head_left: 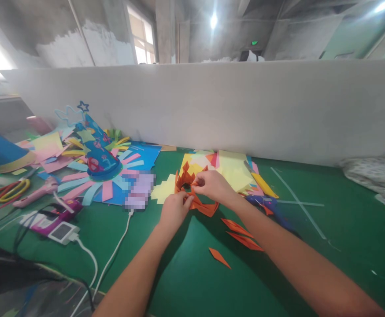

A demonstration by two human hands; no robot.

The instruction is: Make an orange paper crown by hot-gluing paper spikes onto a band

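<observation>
A: ok so where's the orange paper ring (208, 208), and who's got what?
B: Just below the middle of the frame. Left hand (173, 212) has thumb and fingers pinched on its near left side. Right hand (214, 185) is pinching a bit of orange paper (194, 185) at the far side, but I can't tell if that's part of the ring or a separate piece. Looks kinda like a spiky crown, folded points sticking up, hole in the middle.
A: much elbow room?
B: Tight behind it, yellow sheets (235, 169) right there. Blurred-out lilac thing (141, 189) near the left wrist, blue glue gun (267, 203) right by the right forearm and partly hidden by it, yellow cutter (265, 185) just beyond. Lower middle is roomier: green worktop (195, 281) between the forearms, with three loose orange pieces (220, 258) on it. The near edge cuts across the lower left, cables over it.
A: and the rest?
B: Left side's packed: blue cone hat (101, 163) with fanned paper strips, scissors (10, 192), pink glue gun (35, 193). Tape cross (298, 203) on the right, pale partition (228, 105) along the back, raw-looking walls above.
</observation>
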